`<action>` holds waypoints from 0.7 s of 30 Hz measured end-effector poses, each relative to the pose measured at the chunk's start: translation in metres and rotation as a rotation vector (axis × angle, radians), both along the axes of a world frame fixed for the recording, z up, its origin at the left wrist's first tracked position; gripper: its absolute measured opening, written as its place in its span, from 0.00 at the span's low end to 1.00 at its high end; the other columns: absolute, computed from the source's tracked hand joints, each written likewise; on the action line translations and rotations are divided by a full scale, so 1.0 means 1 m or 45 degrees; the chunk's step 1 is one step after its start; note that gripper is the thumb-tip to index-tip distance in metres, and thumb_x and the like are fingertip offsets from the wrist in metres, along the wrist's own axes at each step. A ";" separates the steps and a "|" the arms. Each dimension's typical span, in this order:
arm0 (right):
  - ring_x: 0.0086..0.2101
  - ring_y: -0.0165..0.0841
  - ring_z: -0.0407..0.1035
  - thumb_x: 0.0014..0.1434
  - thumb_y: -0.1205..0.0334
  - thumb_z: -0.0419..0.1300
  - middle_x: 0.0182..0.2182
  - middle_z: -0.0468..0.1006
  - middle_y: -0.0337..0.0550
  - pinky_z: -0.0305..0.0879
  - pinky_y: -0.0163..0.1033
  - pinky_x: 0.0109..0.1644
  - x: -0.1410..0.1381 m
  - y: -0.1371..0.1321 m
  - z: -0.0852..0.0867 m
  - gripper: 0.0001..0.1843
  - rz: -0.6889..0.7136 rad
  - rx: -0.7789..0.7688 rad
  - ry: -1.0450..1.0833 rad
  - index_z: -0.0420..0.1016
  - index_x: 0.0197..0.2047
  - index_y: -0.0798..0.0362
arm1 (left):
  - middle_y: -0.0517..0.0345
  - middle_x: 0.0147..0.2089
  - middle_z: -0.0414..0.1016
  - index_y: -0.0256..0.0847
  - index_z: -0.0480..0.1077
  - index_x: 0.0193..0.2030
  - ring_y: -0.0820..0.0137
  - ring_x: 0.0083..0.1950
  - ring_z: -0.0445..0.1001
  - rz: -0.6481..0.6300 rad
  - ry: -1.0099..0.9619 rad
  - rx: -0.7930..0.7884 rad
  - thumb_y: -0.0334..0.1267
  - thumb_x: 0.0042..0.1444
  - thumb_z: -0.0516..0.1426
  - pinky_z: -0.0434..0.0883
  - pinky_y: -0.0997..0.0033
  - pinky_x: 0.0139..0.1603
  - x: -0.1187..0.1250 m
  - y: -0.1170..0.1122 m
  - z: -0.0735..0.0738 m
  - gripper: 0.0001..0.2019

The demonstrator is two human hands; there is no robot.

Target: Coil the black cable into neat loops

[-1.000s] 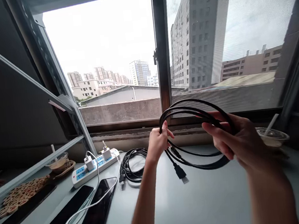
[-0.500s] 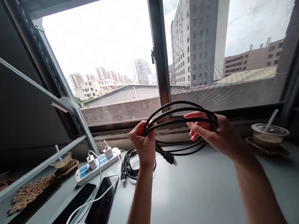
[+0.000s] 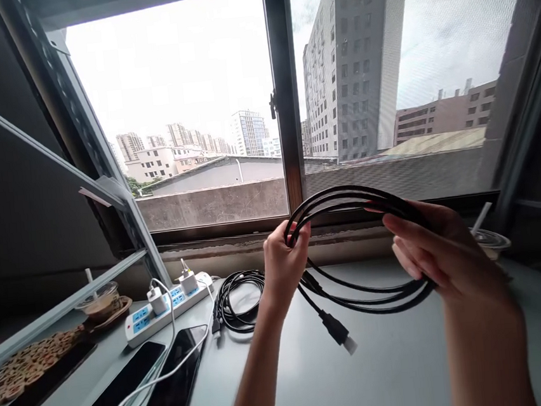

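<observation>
A long black cable (image 3: 366,301) hangs in several loose loops between my two hands, held above the table. My left hand (image 3: 286,259) is closed in a pinch around the loops at their left side. At the right side, the loops pass into my right hand (image 3: 440,247), whose fingers are curled round them; part of its grip is hidden. One cable end dangles below my left hand, its black plug (image 3: 335,329) tipped with a pale, clear-looking cap. Left of my left forearm, a second coiled black cable (image 3: 221,316) lies on the table.
A white power strip (image 3: 132,334) with two chargers plugged in stands at the left. Dark phones (image 3: 173,385), white charging cords and a wooden mat (image 3: 37,366) lie nearby. Lidded cups (image 3: 101,302) stand left and right. A window is behind the table (image 3: 317,390).
Both hands have shifted right and slightly down with the looped cable. My right hand has come nearer, and its fingers have closed more around the loops. The dangling plug hangs lower.
</observation>
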State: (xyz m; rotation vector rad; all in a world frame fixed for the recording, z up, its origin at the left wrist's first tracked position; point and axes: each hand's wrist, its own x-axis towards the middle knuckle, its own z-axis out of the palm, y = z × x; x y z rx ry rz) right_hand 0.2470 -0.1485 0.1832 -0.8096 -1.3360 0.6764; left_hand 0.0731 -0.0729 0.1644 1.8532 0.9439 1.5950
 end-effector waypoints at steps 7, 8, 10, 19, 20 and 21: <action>0.07 0.19 0.44 0.51 0.55 0.65 0.06 0.54 0.26 0.38 0.32 0.10 -0.004 0.000 0.002 0.09 -0.034 -0.015 0.009 0.76 0.32 0.51 | 0.62 0.17 0.66 0.43 0.64 0.24 0.69 0.21 0.66 0.153 0.286 -0.307 0.52 0.49 0.58 0.58 0.74 0.24 -0.008 0.000 -0.001 0.15; 0.07 0.19 0.44 0.50 0.55 0.65 0.06 0.54 0.27 0.38 0.32 0.10 -0.005 -0.001 0.002 0.09 -0.065 0.012 0.033 0.76 0.30 0.51 | 0.60 0.15 0.65 0.43 0.62 0.19 0.68 0.20 0.66 0.097 0.343 -0.371 0.54 0.49 0.56 0.58 0.74 0.23 -0.009 0.001 -0.003 0.19; 0.07 0.19 0.45 0.48 0.55 0.66 0.06 0.53 0.27 0.38 0.32 0.10 -0.011 -0.002 0.004 0.08 -0.128 0.076 0.121 0.76 0.28 0.51 | 0.57 0.11 0.63 0.43 0.59 0.12 0.68 0.17 0.65 -0.009 0.459 -0.524 0.58 0.51 0.52 0.58 0.73 0.20 -0.008 0.002 -0.006 0.25; 0.06 0.18 0.44 0.49 0.57 0.66 0.05 0.53 0.26 0.44 0.29 0.09 -0.022 0.012 0.003 0.07 -0.093 0.194 0.331 0.78 0.29 0.51 | 0.54 0.21 0.72 0.39 0.66 0.21 0.65 0.25 0.72 -0.042 0.588 -0.501 0.50 0.57 0.45 0.66 0.69 0.29 -0.001 0.003 -0.010 0.22; 0.06 0.18 0.44 0.50 0.57 0.66 0.04 0.53 0.26 0.44 0.29 0.09 -0.021 0.012 0.003 0.06 -0.064 0.216 0.309 0.78 0.30 0.51 | 0.54 0.21 0.72 0.40 0.66 0.21 0.64 0.26 0.72 -0.027 0.625 -0.489 0.53 0.57 0.45 0.66 0.68 0.30 -0.002 0.004 -0.009 0.23; 0.06 0.19 0.44 0.50 0.58 0.66 0.04 0.53 0.26 0.44 0.29 0.08 -0.020 0.012 0.003 0.06 -0.038 0.240 0.282 0.79 0.30 0.51 | 0.54 0.21 0.72 0.40 0.67 0.22 0.64 0.26 0.72 -0.045 0.645 -0.493 0.55 0.56 0.46 0.66 0.68 0.30 -0.004 0.005 -0.009 0.23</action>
